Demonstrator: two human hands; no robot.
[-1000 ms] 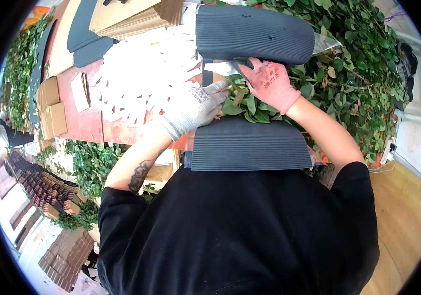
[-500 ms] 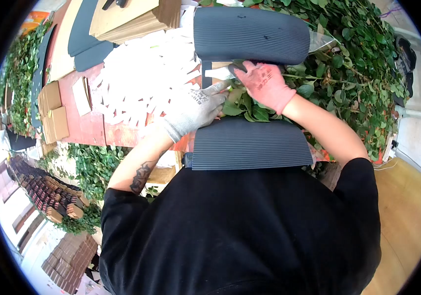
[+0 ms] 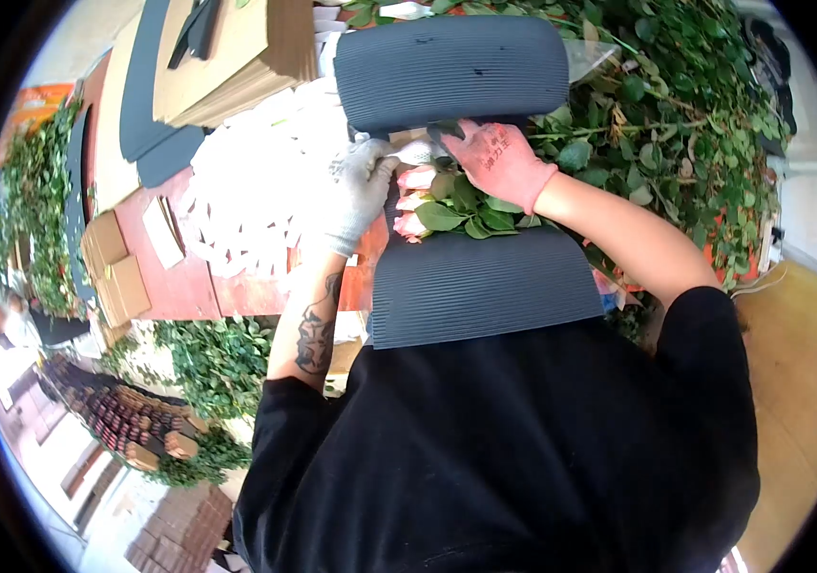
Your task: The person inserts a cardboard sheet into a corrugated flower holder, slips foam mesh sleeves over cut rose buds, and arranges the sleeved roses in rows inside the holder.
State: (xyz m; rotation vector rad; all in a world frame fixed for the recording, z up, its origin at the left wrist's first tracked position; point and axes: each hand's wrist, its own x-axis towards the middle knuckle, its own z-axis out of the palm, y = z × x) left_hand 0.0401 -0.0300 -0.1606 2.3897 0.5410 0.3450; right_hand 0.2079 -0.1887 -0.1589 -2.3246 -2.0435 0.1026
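- The pink roses point(image 3: 412, 203) lie near the counter's near edge, heads toward its left end, between your near ridged flap point(image 3: 485, 286) and the far ridged flap point(image 3: 451, 72).
- Your left hand point(image 3: 359, 186), in a grey glove, has just slid off the roses toward the far edge; their heads are now uncovered, and that hand no longer steadies them.
- Its fingers bend at the left end of a white piece point(image 3: 416, 153), just beyond the heads; whether they pinch it, you cannot tell from here.
- Your right hand point(image 3: 504, 167), in a pink glove, stays over the stem side, thumb toward the white piece; its fingers' grasp is hidden.
- To your left, white strips point(image 3: 256, 181) heap on the red counter point(image 3: 179, 286).
- Toward its far edge stands a cardboard stack point(image 3: 227, 57); leafy stems point(image 3: 657, 134) crowd the right side.
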